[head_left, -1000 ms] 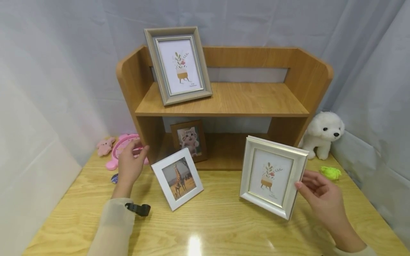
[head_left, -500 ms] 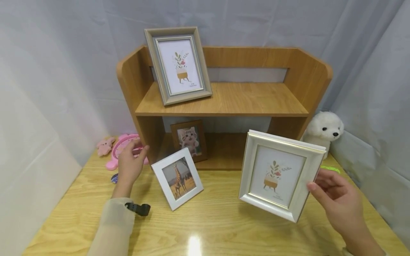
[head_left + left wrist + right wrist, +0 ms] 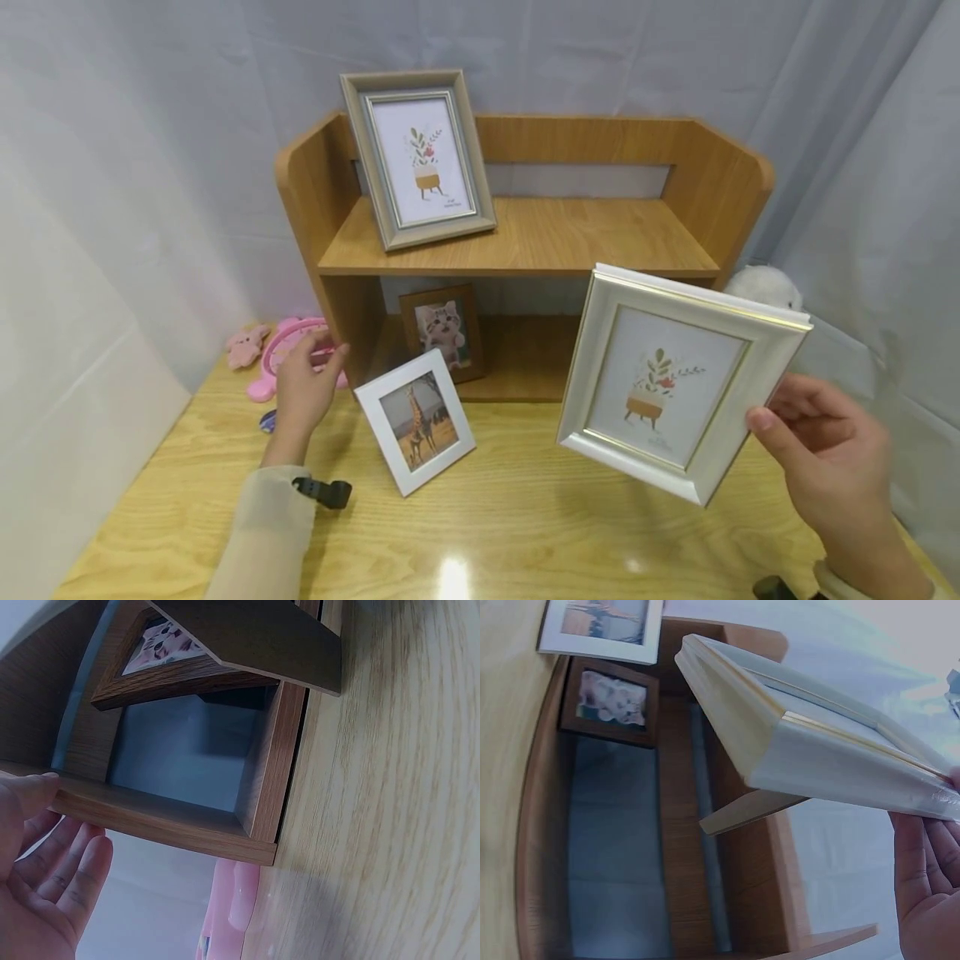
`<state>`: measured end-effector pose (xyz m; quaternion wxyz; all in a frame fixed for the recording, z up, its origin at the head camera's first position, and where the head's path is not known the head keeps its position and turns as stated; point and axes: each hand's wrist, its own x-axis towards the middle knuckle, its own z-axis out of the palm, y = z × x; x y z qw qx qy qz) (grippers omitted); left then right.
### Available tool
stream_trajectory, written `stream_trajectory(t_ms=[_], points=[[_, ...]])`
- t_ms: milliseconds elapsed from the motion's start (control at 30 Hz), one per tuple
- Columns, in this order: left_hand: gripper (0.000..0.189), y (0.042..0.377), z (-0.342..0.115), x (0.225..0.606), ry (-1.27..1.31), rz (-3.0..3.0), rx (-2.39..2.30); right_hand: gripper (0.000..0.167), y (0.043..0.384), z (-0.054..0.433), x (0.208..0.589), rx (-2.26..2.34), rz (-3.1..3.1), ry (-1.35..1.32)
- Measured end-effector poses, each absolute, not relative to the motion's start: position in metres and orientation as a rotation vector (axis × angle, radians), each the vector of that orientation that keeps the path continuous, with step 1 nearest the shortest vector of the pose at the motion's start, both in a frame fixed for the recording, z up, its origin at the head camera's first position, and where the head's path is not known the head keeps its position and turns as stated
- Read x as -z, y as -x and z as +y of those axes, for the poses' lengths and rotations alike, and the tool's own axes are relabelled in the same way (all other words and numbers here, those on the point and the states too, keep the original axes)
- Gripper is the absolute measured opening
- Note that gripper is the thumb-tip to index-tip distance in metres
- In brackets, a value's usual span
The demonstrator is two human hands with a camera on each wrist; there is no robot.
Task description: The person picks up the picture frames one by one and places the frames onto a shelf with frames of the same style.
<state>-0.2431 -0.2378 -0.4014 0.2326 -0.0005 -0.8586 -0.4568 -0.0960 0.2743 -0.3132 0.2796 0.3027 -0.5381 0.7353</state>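
My right hand (image 3: 836, 458) grips the right edge of a white photo frame (image 3: 573, 392) with gold trim and a potted-plant print, thumb on the front and fingers behind. The frame hangs above the table, tilted; its back stand shows in the right wrist view. At the left side panel of a two-tier wooden shelf (image 3: 600, 237), my left hand (image 3: 306, 383) holds the panel's front edge, thumb on the inner side and fingers outside. A white giraffe photo frame (image 3: 397, 450) stands on the table near that hand.
A grey-beige plant-print frame (image 3: 480, 179) leans on the upper shelf; a brown kitten frame (image 3: 471, 333) stands on the lower one. Pink toy-like things (image 3: 262, 389) lie left of the shelf. A white plush dog (image 3: 761, 287) is partly hidden at the right. Curtains surround the table (image 3: 487, 533).
My right hand has lifted the white frame toward me and to the right, so it looks larger and covers more of the plush dog. The left hand stays in place.
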Motion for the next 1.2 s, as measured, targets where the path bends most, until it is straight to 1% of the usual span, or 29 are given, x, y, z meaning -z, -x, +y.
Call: stream_trajectory(t_ms=[233,500,933,1200], points=[[0.041,0.244,-0.237,0.402,-0.007,-2.363,1.257,0.026,0.099,0.271,0.297,-1.941,-1.42,-0.78],[0.042,0.243,-0.238,0.401,-0.004,-2.367,1.253,0.031,0.106,0.267,0.277,-1.926,-1.392,-0.797],[0.041,0.243,-0.238,0.401,-0.014,-2.367,1.241,0.03,0.128,0.257,0.242,-1.856,-1.413,-0.73],[0.039,0.244,-0.237,0.403,-0.003,-2.354,1.257,0.025,0.143,0.251,0.222,-1.866,-1.362,-0.662]])
